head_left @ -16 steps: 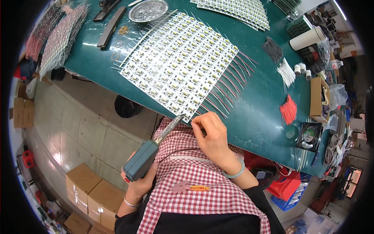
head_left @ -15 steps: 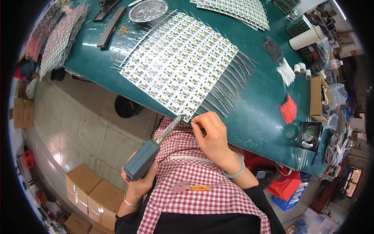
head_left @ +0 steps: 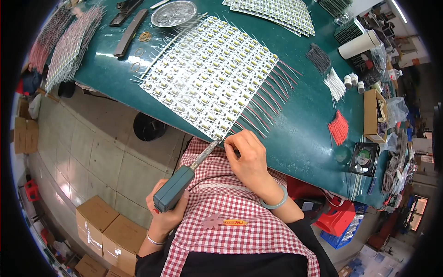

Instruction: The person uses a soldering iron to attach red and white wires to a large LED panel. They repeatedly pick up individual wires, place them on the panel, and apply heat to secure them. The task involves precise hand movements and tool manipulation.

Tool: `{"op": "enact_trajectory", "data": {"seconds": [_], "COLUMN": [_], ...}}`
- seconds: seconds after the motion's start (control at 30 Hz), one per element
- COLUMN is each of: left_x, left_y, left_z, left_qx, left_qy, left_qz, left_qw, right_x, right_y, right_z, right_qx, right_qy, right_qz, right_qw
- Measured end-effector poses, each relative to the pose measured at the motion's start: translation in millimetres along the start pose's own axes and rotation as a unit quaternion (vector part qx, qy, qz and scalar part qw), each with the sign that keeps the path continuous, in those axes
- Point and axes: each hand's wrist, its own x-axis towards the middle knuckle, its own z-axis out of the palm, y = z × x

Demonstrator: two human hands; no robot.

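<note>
My left hand (head_left: 167, 208) is wrapped round the handle of a dark green soldering iron (head_left: 174, 188). Its metal tip reaches the near corner of a large white circuit board panel (head_left: 210, 78), which is covered in rows of small yellow-green parts. At that same corner the thumb and forefinger of my right hand (head_left: 248, 154) are pinched together; whatever they hold is too small to make out. Red, white and black wires (head_left: 264, 107) stick out from the panel's right edge, and thin pale wires fringe its left side.
On the green table (head_left: 300, 152) lie bundles of black wires (head_left: 318, 56), white wires (head_left: 335, 85) and red wires (head_left: 338, 128). A small fan (head_left: 364, 159) stands at the right, below an open cardboard box (head_left: 374, 115). A round metal dish (head_left: 173, 14) sits at the back.
The soldering iron has shifted slightly right and up, its tip now closer to my right fingertips at the panel's corner. My right hand stays pinched there. The whole view has shifted slightly.
</note>
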Motion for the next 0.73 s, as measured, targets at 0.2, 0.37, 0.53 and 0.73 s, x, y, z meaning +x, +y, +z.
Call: {"op": "enact_trajectory", "data": {"seconds": [0.2,0.37,0.53,0.73], "left_x": [2,-18,2,48], "left_y": [6,-5,0,-5], "left_z": [-1,2,-6,-38], "left_qx": [-0.029,-0.165,-0.304,-0.351], "left_qy": [0.011,0.089,0.167,0.245], "left_qz": [-0.033,-0.182,-0.177,-0.117], "left_qw": [0.999,0.965,0.921,0.896], "right_x": [0,0,3,9], "right_y": [-1,-1,-3,-7], "right_z": [-1,-4,-4,-21], "right_qx": [0.0,-0.003,-0.01,-0.006], "right_qy": [-0.002,-0.006,-0.014,-0.055], "right_qz": [0.005,0.004,0.012,0.012], "right_qw": [1.0,1.0,1.0,0.998]}}
